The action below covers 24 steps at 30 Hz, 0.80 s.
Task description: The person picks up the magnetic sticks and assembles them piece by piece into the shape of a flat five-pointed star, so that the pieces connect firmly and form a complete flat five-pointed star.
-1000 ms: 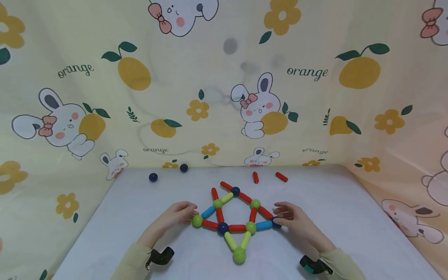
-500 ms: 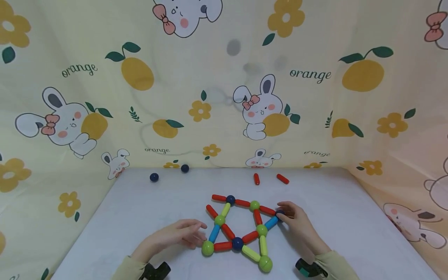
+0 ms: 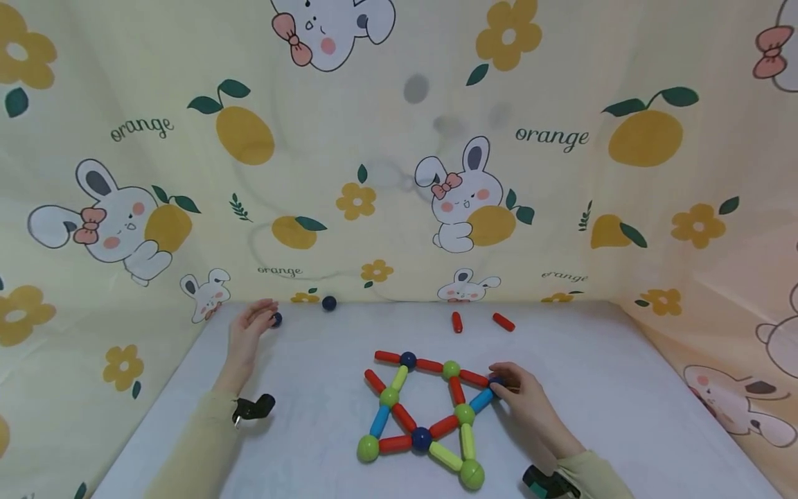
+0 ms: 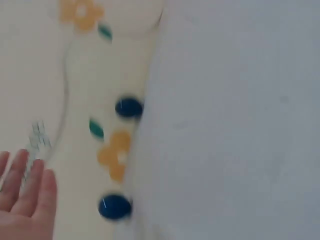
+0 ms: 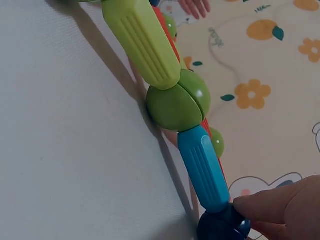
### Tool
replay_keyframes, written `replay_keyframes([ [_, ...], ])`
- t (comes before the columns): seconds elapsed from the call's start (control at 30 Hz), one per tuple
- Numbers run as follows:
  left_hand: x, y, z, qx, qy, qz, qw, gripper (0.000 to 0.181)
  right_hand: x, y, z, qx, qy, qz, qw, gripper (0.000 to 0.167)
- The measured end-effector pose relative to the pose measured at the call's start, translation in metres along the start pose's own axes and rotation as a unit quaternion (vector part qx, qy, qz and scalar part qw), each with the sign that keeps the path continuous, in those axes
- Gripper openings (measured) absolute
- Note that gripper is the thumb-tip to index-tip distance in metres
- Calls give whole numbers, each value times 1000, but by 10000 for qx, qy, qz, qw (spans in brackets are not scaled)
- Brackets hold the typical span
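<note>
My left hand (image 3: 248,336) is at the table's back left, its fingers extended beside a loose dark blue ball (image 3: 277,319), partly covering it in the head view. In the left wrist view those fingers look straight, with nothing between them. A figure of magnetic rods and balls lies mid-table. At its right corner, my right hand (image 3: 528,396) pinches a dark blue ball (image 5: 222,226) between thumb and fingers. A blue rod (image 5: 202,167) joins that ball to a green ball (image 5: 177,102). Two red rods (image 3: 375,381) jut free from the figure's upper left.
Another dark blue ball (image 3: 329,303) sits at the back edge by the patterned cloth (image 3: 374,138). Two loose red rods, one upright in view (image 3: 457,322) and one slanted (image 3: 503,321), lie at the back right. The white table (image 3: 299,416) spreads around the figure.
The figure has turned clockwise, its lower part shifting right and nearer. My left hand has left its left corner and reached to the back-left ball. My right hand keeps holding its corner ball.
</note>
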<state>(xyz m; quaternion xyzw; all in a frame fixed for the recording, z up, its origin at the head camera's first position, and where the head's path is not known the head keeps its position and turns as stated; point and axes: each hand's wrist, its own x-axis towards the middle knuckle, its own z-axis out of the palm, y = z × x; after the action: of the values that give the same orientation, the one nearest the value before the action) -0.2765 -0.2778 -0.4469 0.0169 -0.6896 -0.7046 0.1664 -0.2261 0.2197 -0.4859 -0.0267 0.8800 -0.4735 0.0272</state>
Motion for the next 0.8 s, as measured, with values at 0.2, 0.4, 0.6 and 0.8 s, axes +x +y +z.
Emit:
replay_keyframes([
  [0.2, 28, -17, -20, -175, 655, -477, 9966, 37, 0, 1, 1, -37, 50, 4, 10000, 32],
  [0.4, 36, -28, -26, -243, 538, -1112, 9920, 36, 1, 1, 3, -51, 86, 69, 9999, 29],
  [0.6, 35, -34, -21, -418, 190, -1497, 9877, 42, 0, 0, 3, -36, 72, 182, 9998, 29],
  [0.8, 40, -43, -16, 344, 109, -1502, 9880, 55, -1, -1, 3, -22, 61, 290, 9996, 28],
])
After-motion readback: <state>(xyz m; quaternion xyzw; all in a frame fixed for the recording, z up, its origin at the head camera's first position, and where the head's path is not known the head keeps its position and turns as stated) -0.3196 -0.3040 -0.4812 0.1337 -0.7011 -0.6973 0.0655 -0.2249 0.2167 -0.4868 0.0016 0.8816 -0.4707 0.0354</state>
